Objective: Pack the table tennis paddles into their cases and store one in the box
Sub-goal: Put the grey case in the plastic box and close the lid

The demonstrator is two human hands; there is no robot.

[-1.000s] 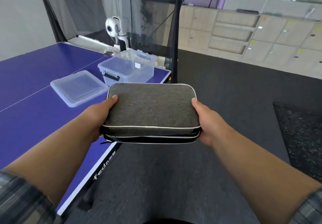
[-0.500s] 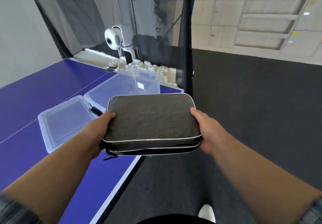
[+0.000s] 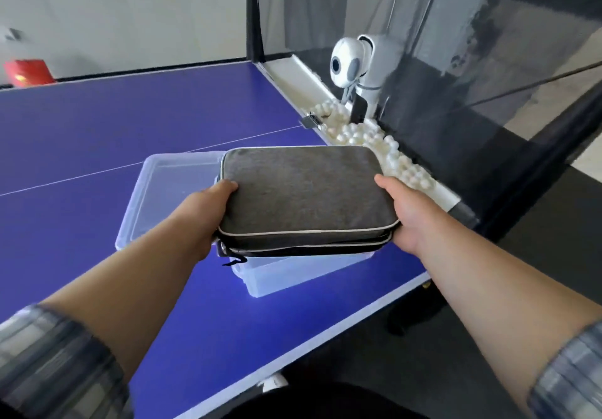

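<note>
I hold a grey fabric paddle case (image 3: 303,190) with white piping flat between both hands. My left hand (image 3: 205,220) grips its left edge and my right hand (image 3: 407,213) grips its right edge. The case hovers right over the clear plastic box (image 3: 293,272) on the blue table, hiding most of the box's opening. The box's clear lid (image 3: 163,190) lies just left of the box. No paddle is visible; the case's zipper side faces me.
The blue table tennis table (image 3: 130,125) stretches left. A white ball-feeding robot (image 3: 355,63) stands behind, with several white balls (image 3: 374,145) in a trough along the table end. Black netting (image 3: 488,60) rises at the right. A red object (image 3: 27,71) sits far left.
I have stepped up to the table and carried the case from beside the table edge to above the clear box. Both hands keep the same hold on it.
</note>
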